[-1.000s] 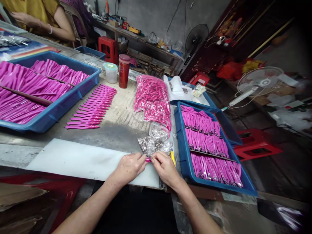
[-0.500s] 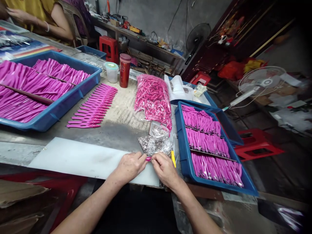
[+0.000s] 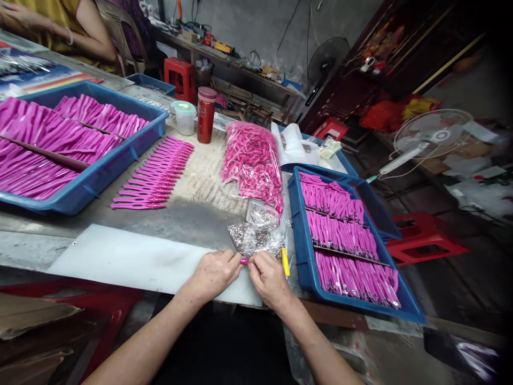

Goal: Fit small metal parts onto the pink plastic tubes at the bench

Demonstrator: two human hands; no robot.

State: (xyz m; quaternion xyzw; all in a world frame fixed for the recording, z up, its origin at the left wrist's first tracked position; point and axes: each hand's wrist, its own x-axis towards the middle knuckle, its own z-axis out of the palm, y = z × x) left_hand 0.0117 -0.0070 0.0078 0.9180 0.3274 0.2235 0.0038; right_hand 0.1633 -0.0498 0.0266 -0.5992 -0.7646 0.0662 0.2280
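Note:
Over the right end of the white sheet (image 3: 132,259), my left hand (image 3: 216,274) is closed on a small glossy pink plastic piece (image 3: 244,261). Only its tip shows between the two hands. My right hand (image 3: 269,279) pinches at the right end of that piece; whatever sits in its fingertips is too small and covered to make out. Just beyond the hands lies a clear bag of small shiny metal parts (image 3: 260,238). A yellow-handled tool (image 3: 285,262) rests right of my right hand. Slim pink pieces (image 3: 152,174) lie in an overlapping row on the table.
Blue trays of pink pieces stand left (image 3: 132,144) and right (image 3: 312,286). A bag of darker pink parts (image 3: 252,155), a red tumbler (image 3: 206,115) and a lidded tub (image 3: 185,117) stand farther back. Another person (image 3: 80,32) sits at far left.
My hands stay together at the pink piece, with the right fingers curled slightly differently. The other person's arm at far left has shifted a little left.

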